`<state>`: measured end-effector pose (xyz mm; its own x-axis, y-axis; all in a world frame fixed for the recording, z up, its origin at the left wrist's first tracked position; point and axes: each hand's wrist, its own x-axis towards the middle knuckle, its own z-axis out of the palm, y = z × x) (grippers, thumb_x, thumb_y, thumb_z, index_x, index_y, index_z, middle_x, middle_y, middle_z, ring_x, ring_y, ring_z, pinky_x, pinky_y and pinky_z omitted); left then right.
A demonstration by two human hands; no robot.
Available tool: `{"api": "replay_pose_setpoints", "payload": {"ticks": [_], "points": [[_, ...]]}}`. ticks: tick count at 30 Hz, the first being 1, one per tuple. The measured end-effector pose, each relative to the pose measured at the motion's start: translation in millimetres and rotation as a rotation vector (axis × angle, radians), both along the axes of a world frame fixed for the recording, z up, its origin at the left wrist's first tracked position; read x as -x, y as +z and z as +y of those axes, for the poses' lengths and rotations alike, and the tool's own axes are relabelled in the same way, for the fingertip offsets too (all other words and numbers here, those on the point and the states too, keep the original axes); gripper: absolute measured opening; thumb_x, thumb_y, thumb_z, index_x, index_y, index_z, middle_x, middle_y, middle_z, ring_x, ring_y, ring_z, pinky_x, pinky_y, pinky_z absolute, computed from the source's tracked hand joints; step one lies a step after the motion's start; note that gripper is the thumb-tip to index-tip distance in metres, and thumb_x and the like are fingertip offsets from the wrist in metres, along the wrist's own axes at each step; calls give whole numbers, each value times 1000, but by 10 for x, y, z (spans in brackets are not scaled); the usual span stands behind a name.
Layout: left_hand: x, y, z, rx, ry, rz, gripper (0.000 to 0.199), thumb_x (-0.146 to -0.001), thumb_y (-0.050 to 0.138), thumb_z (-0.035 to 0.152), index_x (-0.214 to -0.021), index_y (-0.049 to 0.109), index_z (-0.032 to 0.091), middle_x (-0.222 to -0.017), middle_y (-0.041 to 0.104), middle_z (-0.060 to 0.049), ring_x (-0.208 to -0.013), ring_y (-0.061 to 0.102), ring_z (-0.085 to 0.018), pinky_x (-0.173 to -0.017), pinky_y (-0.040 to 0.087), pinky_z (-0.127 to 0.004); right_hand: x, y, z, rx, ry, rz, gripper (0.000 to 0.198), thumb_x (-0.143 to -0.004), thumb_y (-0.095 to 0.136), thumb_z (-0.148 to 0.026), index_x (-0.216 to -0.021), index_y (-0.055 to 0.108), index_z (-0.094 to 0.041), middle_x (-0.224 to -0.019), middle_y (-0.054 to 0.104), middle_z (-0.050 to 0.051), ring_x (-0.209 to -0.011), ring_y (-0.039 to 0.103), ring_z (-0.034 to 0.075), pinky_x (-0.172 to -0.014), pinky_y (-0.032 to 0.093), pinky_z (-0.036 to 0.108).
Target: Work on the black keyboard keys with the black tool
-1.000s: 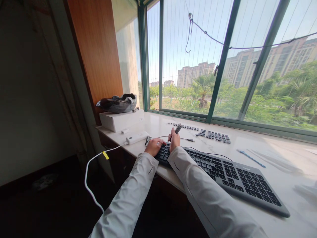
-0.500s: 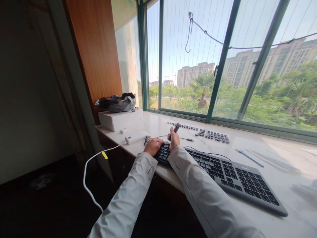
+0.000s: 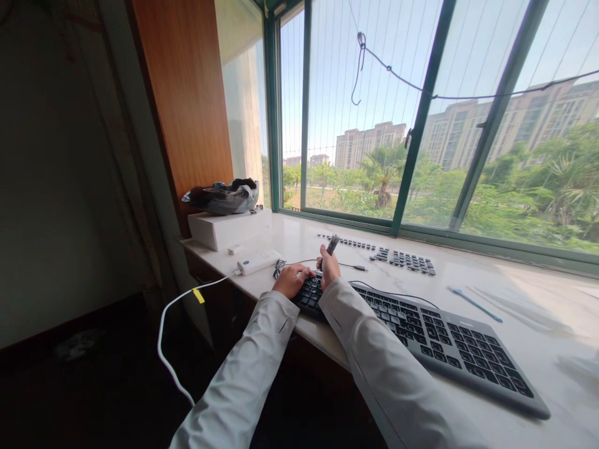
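Note:
A black keyboard (image 3: pixel 468 349) lies slantwise along the front of the white counter. At its left end my left hand (image 3: pixel 291 280) rests over the keys, fingers stretched toward the right and nothing visible in them. Close beside it, my right hand (image 3: pixel 330 268) is closed around what looks like a small dark brush (image 3: pixel 333 244), whose upper end sticks up above the fist. The lower end of the brush is hidden behind my hand. My right forearm covers part of the keyboard's middle.
Loose black keycaps (image 3: pixel 412 262) lie in rows near the window. A blue stick-like tool (image 3: pixel 476 305) is right of them. Behind my hands runs a black cable with a plug (image 3: pixel 359 268). A white power strip (image 3: pixel 259 262) and a white box (image 3: pixel 224 231) with a bag (image 3: pixel 227 198) stand left.
My view has shifted slightly, so the scene sits a little lower. My right hand still grips the dark brush, tilted almost the same; my left hand stays on the keyboard.

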<state>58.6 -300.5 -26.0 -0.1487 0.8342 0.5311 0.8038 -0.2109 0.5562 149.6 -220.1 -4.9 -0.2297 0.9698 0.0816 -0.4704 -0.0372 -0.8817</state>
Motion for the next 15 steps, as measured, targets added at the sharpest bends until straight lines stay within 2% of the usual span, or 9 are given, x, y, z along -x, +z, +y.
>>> {"api": "replay_pose_setpoints", "payload": {"ticks": [6,15], "points": [[-14,18,-8,-1,-1,-18,37,-91,40,33,-83,75,21,-93,73,-2,-93,64,-16,-90,43,-28,-14,0,-1,-8,32,-34,25,-79,60,-40,-75,43,-22,-47,32,-9,-41,28,8,-41,24,23],[-17,6,-4,-14,0,-40,37,-91,40,32,-82,75,21,-91,73,-1,-90,64,-16,-87,45,-27,-3,-39,50,-24,18,-51,29,-77,62,-44,-74,43,-23,-49,37,-8,-43,32,9,-42,26,24]]}}
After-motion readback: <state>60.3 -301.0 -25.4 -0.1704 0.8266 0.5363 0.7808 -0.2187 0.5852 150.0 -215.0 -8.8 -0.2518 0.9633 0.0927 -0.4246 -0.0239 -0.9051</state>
